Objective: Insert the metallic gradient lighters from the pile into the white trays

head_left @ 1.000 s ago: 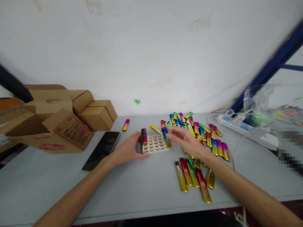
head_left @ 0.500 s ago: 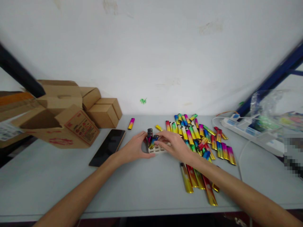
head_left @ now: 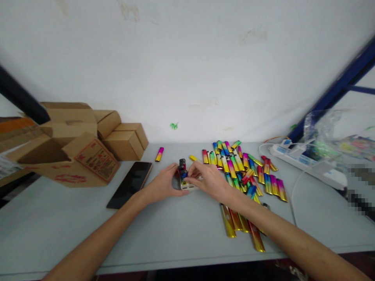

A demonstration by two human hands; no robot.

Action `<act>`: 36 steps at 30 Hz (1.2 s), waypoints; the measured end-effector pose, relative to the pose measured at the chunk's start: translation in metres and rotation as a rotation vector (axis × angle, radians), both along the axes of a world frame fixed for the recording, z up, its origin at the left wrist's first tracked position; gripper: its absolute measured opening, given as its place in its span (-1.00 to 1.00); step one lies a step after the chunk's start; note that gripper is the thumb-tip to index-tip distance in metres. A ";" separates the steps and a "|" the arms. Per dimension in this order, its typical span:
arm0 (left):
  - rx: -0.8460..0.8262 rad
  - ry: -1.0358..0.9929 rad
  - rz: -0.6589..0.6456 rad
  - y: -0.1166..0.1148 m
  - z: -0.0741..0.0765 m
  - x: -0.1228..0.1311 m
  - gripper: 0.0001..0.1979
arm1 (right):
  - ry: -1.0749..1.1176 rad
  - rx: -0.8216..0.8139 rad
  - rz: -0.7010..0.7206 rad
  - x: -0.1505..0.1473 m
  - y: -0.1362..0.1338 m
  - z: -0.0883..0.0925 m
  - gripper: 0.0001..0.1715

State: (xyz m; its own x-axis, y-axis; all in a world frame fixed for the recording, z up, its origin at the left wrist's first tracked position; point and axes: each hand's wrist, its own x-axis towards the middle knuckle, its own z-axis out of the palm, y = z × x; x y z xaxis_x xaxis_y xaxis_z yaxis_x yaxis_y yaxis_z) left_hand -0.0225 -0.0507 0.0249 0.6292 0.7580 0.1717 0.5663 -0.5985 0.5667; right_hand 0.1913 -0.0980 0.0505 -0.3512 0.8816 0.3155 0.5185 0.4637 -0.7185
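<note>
A pale tray (head_left: 191, 187) with rows of slots stands on the table between my hands. My left hand (head_left: 165, 181) is curled round its left end, thumb along the near side. Several dark-topped lighters (head_left: 182, 162) stand upright in that end. My right hand (head_left: 211, 180) is over the tray, fingertips pinched at a blue-and-yellow lighter (head_left: 184, 175) at the near left slots; its lower part is hard to make out. The right hand covers much of the tray's other slots.
Many shiny multicoloured lighters (head_left: 234, 164) lie spread to the right, some under my right forearm. One lighter (head_left: 159, 154) lies apart at the back. On the left are a phone (head_left: 130, 185), an open carton (head_left: 84, 160) and small boxes (head_left: 129, 140). A power strip (head_left: 310, 166) lies far right.
The blue-and-yellow lighter has gone from tilted to more upright and lower at the tray, with my right fingers still at it. My left hand stays on the tray. The view has shifted slightly.
</note>
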 end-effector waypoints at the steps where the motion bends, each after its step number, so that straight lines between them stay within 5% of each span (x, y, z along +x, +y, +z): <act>1: 0.002 -0.002 0.001 0.000 0.000 0.000 -0.41 | -0.044 0.025 0.006 0.000 0.000 -0.001 -0.81; 5: 0.011 -0.010 -0.012 0.001 0.000 0.000 -0.43 | -0.142 0.080 0.071 0.009 0.003 0.002 -0.82; 9: 0.024 0.015 -0.003 0.003 0.000 -0.001 -0.37 | -0.161 0.068 0.042 0.052 0.010 0.011 -0.86; 13: 0.043 0.046 0.008 0.005 0.000 -0.002 -0.37 | -0.418 0.027 -0.132 0.111 0.015 0.013 -0.88; 17: 0.024 0.068 0.009 0.005 0.002 -0.001 -0.38 | -0.593 0.008 -0.268 0.144 0.009 0.006 -0.61; 21: 0.016 0.075 0.022 0.004 0.005 0.000 -0.34 | -0.645 -0.021 -0.280 0.145 0.002 0.003 -0.47; 30: 0.022 0.114 0.064 0.004 0.007 0.001 -0.40 | -0.955 -0.097 -0.549 0.101 -0.021 0.008 -0.68; 36: 0.017 0.129 0.056 0.003 0.009 0.002 -0.35 | -0.979 -0.063 -0.481 0.098 -0.021 0.004 -0.59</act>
State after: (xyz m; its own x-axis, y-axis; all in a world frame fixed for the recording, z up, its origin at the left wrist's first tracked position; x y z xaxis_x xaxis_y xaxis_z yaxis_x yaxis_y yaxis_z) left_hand -0.0205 -0.0477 0.0339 0.6038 0.7901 0.1057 0.6664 -0.5731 0.4769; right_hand 0.2895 -0.1191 0.0544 -0.0398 0.9985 0.0362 0.9954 0.0365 0.0891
